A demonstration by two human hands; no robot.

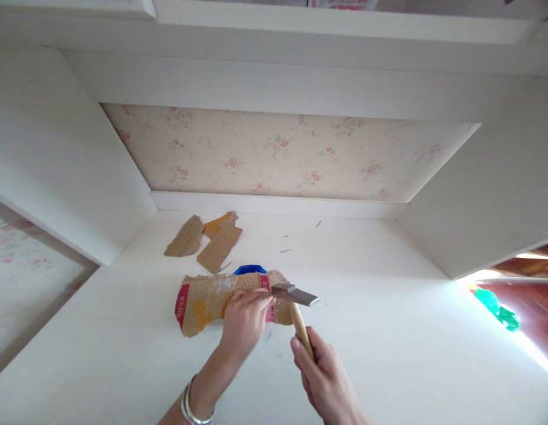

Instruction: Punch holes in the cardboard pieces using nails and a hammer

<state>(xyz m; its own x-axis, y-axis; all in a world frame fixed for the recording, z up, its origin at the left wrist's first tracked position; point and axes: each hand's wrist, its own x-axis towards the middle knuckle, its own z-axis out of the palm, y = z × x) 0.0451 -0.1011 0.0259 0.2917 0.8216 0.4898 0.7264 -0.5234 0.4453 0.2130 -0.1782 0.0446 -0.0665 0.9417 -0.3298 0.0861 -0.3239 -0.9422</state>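
My right hand (320, 375) is wrapped round the wooden handle of a hammer (300, 321). The hammer's grey metal head lies just right of my left fingertips, over the right end of a piece of cardboard (214, 298). This brown cardboard is torn at the edges, dotted with small holes and marked with red and yellow print. My left hand (246, 321) rests on it, fingers pinched together beside the hammer head; what they hold, if anything, is hidden. A blue object (250, 270) pokes out from behind the cardboard, mostly covered by it.
Smaller perforated cardboard scraps (219, 245) lie at the back left of the white surface (367, 354). Several loose nails, one a nail (318, 224) at the back, are scattered there. White panels (486, 177) stand on both sides. Green objects (495, 308) show beyond the right edge.
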